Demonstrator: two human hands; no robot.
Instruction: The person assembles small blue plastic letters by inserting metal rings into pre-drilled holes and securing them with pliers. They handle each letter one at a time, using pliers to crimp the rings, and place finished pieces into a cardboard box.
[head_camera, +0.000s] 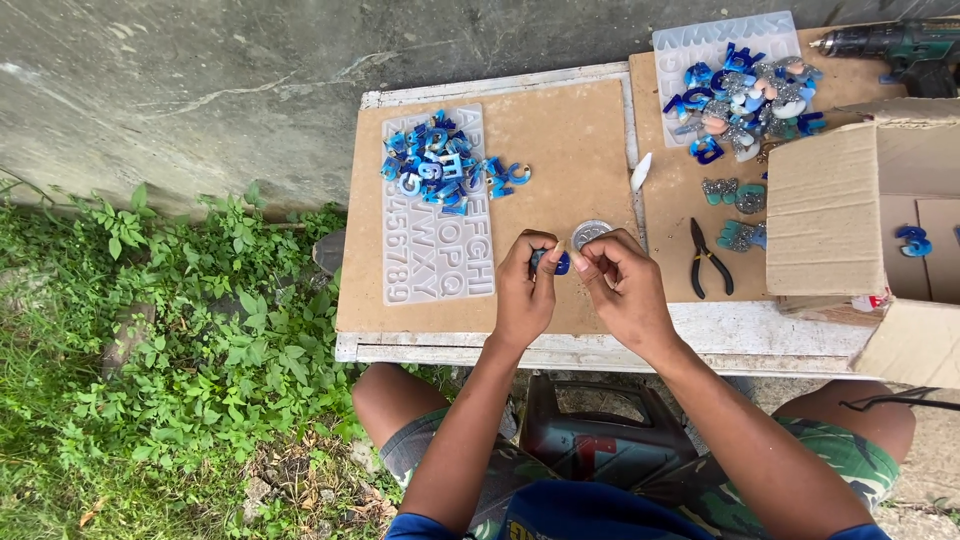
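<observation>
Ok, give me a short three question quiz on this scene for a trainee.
1. True or false: the pliers lie right of both hands.
2. What does the left hand pinch? A) a blue piece B) the drill C) the box
3. What lies under the blue letters left of the hands?

Key: 1. True. 2. A; the right hand is close against it. 3. A clear letter mould.

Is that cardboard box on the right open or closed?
Open. The cardboard box has its flaps spread outward, and a blue resin piece shows inside on its floor.
</observation>
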